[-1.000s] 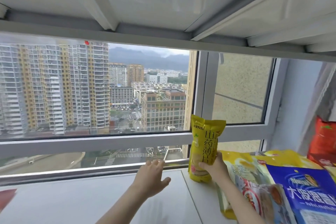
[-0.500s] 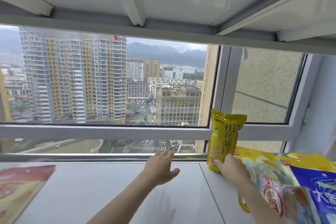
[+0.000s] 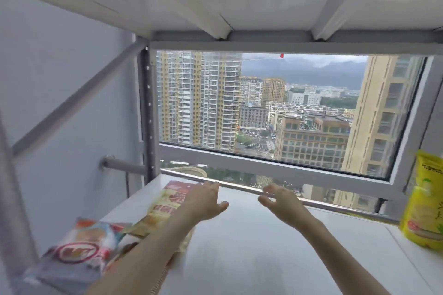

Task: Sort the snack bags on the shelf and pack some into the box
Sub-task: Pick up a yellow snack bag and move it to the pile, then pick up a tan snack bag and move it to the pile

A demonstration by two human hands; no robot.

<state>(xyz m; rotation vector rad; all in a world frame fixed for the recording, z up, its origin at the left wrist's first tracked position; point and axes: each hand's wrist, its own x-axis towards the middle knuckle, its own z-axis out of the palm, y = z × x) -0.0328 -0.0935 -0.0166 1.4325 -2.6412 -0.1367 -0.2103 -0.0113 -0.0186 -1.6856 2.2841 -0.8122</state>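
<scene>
Snack bags are lying and standing on the white shelf point(image 3: 251, 246) in the head view, and the steel rail point(image 3: 239, 185) running along the shelf's back edge is serving as the landmark. At the left end of that rail a red-and-cream bag point(image 3: 167, 206) is lying flat, its top edge almost touching the rail and its length stretching toward the camera. In front of it, farther from the rail and at the shelf's near left corner, a grey bag with a red oval logo point(image 3: 76, 254) is lying partly over the lower end of the red-and-cream bag. At the right end of the rail a yellow bag point(image 3: 424, 201) is standing upright, just in front of the rail and leaning slightly toward the window frame point(image 3: 299, 165) behind it.

Both hands are reaching toward the rail with nothing in them. The left hand point(image 3: 206, 201) is hanging palm down with its fingers spread and relaxed, over the right edge of the red-and-cream bag; whether it is touching the bag cannot be told. The right hand point(image 3: 280, 201) is hovering near the middle of the rail, fingers loose and slightly bent, fingertips close to the bar, well apart from the yellow bag.
</scene>
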